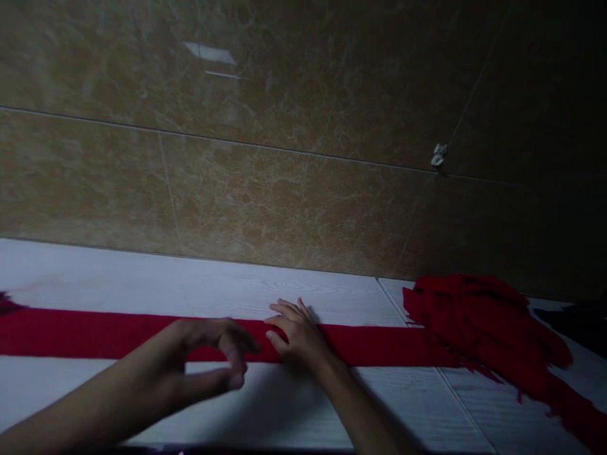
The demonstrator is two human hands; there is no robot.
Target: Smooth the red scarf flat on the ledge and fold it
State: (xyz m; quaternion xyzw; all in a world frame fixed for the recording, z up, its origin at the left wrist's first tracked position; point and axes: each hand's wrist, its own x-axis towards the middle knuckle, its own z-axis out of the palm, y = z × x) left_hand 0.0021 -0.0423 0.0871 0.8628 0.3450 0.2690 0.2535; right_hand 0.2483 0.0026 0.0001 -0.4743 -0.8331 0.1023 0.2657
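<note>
One red strip (85, 333) under right fingers (279, 322), spread, unclenched; left fingers (231, 349) loosely curled, empty, above.

head view | worn on head | forward, down | near, above left hand (190, 332) and right hand (298, 333)

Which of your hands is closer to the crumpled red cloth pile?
The right hand. It appears to rest on the red strip, left of the cloth pile; the left hand is farther left, seemingly raised over the strip.

Matt red cloth strip (133, 333), glossy marbled tiles (284, 202), wood-grained white surface (227, 278)
</note>
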